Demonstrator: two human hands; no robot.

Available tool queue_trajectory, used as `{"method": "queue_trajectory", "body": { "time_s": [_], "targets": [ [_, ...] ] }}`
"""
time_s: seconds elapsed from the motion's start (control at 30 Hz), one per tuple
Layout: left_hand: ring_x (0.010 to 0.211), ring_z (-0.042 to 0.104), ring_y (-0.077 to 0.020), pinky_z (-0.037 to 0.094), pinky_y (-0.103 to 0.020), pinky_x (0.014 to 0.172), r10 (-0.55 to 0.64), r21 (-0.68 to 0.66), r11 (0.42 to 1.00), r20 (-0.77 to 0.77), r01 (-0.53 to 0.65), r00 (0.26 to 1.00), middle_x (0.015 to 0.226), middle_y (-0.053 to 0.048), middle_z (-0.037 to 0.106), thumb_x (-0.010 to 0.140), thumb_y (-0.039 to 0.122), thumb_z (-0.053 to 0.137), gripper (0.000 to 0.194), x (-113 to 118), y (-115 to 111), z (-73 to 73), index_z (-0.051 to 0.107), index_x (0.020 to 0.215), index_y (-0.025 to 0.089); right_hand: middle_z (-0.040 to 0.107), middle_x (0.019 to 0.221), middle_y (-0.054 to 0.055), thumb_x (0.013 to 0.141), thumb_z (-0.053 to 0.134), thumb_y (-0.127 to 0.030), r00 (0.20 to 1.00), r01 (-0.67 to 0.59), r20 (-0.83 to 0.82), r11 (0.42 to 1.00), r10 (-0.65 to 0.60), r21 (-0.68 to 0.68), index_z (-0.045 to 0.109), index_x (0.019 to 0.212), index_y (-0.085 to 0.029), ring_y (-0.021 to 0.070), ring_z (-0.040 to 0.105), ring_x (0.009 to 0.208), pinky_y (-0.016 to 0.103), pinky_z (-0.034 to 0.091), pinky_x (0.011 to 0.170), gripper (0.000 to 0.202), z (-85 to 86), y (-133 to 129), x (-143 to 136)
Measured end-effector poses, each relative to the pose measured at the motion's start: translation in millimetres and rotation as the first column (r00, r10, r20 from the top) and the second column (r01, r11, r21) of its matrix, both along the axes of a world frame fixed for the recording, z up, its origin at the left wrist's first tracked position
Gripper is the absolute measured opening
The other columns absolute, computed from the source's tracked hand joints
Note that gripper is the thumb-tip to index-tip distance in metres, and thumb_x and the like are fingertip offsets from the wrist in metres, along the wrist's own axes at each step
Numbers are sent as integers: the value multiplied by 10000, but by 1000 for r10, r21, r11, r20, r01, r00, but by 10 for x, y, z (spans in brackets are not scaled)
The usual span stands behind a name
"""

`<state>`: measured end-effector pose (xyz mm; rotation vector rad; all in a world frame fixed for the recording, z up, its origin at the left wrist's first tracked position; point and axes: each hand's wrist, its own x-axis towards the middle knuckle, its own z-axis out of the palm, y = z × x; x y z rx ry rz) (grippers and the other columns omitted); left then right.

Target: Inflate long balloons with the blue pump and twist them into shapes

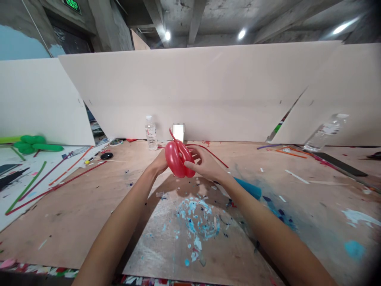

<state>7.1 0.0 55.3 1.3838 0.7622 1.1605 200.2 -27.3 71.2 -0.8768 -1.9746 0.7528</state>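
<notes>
A red twisted balloon, bent into rounded loops with a thin uninflated tail sticking up, is held above the middle of the table. My left hand grips its left side; most of those fingers are hidden behind the balloon. On the right side my right hand holds it, the thumb lying across the front loop and the other fingers curled behind. Beyond my right hand lies a thin red uninflated balloon. A blue cylinder rests beside my right forearm, which partly covers it.
White boards stand along the back. A water bottle stands at back centre; another bottle leans at right. Green inflated balloons and several uninflated strips lie left. A dark flat bar lies right. Paint marks the wooden table.
</notes>
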Motion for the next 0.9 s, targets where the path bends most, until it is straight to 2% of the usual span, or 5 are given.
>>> {"method": "queue_trajectory", "body": {
  "time_s": [0.2,0.37,0.53,0.7,0.9],
  "targets": [
    [863,657,-191,493,-384,895,-11,-37,999,265,21,964,840,-43,707,591,76,707,267,-64,90,-30,672,848,137,666,993,70,696,719,-449,893,254,-354,961,-276,-108,525,1076,-197,216,639,874,373,530,768,495,-41,195,85],
    [874,649,-184,505,-408,893,73,-137,991,489,-6,869,774,1,675,630,152,629,154,-153,119,6,598,779,176,692,985,39,701,714,-414,771,7,-590,930,-239,-367,554,912,-232,237,668,962,383,563,747,321,-94,380,273],
    [727,646,-179,521,-283,591,239,-164,961,87,-223,967,943,-114,669,723,499,690,440,-186,129,0,602,948,132,710,928,-18,640,752,-272,635,-116,-747,932,-196,-343,601,866,-259,211,650,1036,420,525,916,273,-153,479,372],
    [878,647,-220,533,-334,702,-55,-136,990,-103,41,993,1219,-191,595,764,527,664,527,-96,42,-18,603,1129,152,719,871,-27,609,759,-188,433,-257,-881,910,-192,-325,619,720,-246,209,634,1053,421,463,1027,188,-168,473,289],
    [1118,571,-269,483,-448,912,-1,-20,1000,261,7,965,1218,-113,608,788,403,682,370,182,-19,-15,625,1083,186,695,1090,-4,671,758,-249,557,-427,-824,816,-102,-390,673,972,-256,214,594,1110,407,483,973,312,-363,250,-93]
  ]
}}
